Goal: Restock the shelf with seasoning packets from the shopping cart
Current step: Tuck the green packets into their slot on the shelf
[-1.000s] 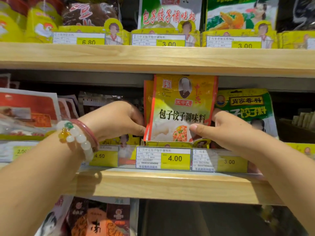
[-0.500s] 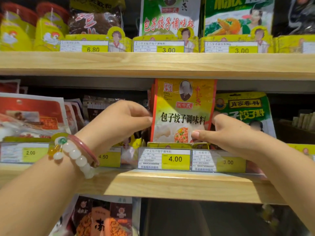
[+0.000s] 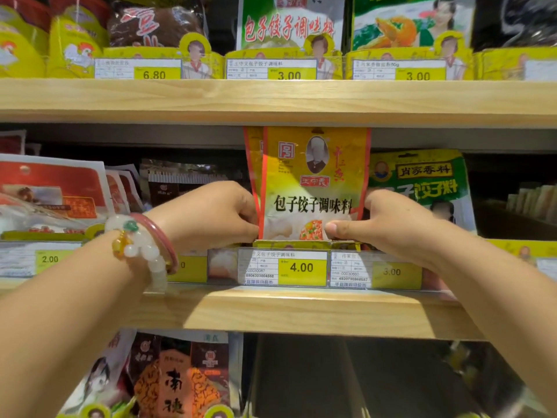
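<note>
A yellow and red seasoning packet stands upright in the middle shelf's slot, above the 4.00 price tag. More packets of the same kind stand right behind it. My left hand, with bead bracelets on the wrist, pinches the packet's lower left edge. My right hand grips the lower right edge, thumb pressed on the packet's front. The packet's bottom is hidden behind a low yellow tray front. No shopping cart is in view.
A green seasoning packet stands just right of it, red and white packets to the left. The wooden middle shelf carries a clear price rail. An upper shelf holds more packets close above. Darker packets sit below.
Both hands have shifted along the packet's lower edges, the left one now closed against the left side. The packet stands straighter in its slot.
</note>
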